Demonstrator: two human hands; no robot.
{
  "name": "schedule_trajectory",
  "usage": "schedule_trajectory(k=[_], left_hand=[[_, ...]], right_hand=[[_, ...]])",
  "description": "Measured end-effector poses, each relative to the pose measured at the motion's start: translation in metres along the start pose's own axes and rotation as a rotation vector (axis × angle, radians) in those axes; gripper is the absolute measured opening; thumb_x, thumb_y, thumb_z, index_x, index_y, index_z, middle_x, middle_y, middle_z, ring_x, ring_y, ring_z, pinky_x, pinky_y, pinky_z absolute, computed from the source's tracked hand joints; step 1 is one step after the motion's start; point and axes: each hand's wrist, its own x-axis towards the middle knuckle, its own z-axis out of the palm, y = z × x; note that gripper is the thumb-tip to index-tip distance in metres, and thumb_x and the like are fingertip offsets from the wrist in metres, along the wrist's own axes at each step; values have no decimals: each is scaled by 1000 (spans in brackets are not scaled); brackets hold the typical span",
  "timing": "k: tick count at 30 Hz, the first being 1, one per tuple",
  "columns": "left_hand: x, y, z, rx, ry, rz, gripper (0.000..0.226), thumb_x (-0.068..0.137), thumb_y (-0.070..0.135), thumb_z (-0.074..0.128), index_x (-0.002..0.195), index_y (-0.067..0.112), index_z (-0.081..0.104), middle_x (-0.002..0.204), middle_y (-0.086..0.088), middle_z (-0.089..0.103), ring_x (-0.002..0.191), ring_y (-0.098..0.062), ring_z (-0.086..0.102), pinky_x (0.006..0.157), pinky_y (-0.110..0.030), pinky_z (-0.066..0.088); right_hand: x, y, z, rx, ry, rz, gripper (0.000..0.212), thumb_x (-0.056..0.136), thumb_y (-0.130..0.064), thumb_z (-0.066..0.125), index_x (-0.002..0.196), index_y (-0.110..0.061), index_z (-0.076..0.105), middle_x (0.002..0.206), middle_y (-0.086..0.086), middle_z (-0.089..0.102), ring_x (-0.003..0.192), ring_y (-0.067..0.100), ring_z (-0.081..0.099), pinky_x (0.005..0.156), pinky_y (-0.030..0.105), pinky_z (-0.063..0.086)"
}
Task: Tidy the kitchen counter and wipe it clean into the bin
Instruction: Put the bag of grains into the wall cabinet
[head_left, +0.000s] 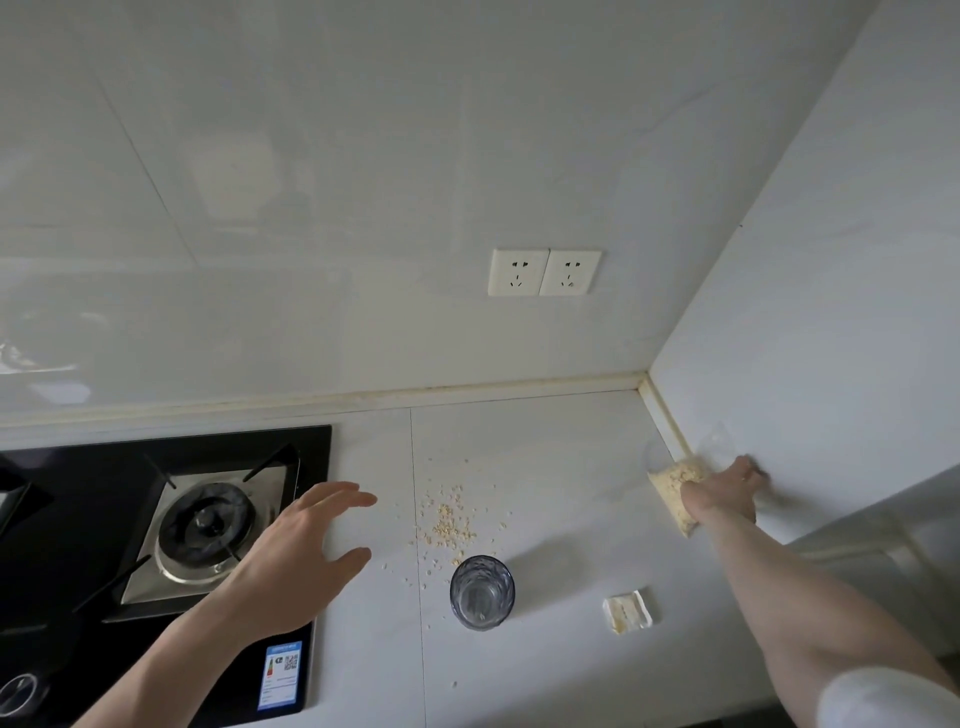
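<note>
Counter (545, 431) fills the lower frame, a black gas hob (156, 525) at lower left. Over the hob's edge the left hand (296, 556) hovers with fingers spread, holding nothing. At right, against the side wall, the right hand (727, 491) grips a clear bag of grains (675, 480). Bottom centre stands an empty glass (482, 592), spilled grains (449, 522) scattered just above it.

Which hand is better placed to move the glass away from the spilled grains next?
Left. The left hand is open and free over the stove's edge, just across the spilled grains from the glass. The right hand grips a clear bag of grains against the right wall.
</note>
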Motion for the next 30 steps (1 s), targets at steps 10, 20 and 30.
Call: schedule_trajectory(k=[10, 20, 30], left_hand=[[14, -3, -4, 15, -9, 8, 53, 91, 39, 71, 138, 47, 48, 151, 25, 38, 132, -6, 48, 109, -26, 38], [18, -8, -4, -5, -40, 26, 54, 90, 43, 71, 137, 52, 45, 143, 31, 41, 126, 4, 49, 110, -27, 43], [15, -1, 1, -37, -46, 16, 52, 91, 40, 71, 137, 48, 49, 136, 34, 45, 122, 8, 49, 107, -27, 45]], right_hand=[[16, 6, -10, -136, -34, 102, 58, 85, -11, 64, 135, 10, 42, 131, 22, 56, 111, 41, 64, 76, 39, 54], [27, 21, -7, -150, 73, 39, 44, 94, -19, 62, 130, 5, 56, 119, 26, 65, 109, 43, 66, 75, 41, 49], [-4, 7, 8, 188, 136, -110, 22, 93, -23, 60, 103, -11, 75, 107, 21, 72, 100, 44, 65, 86, 44, 52]])
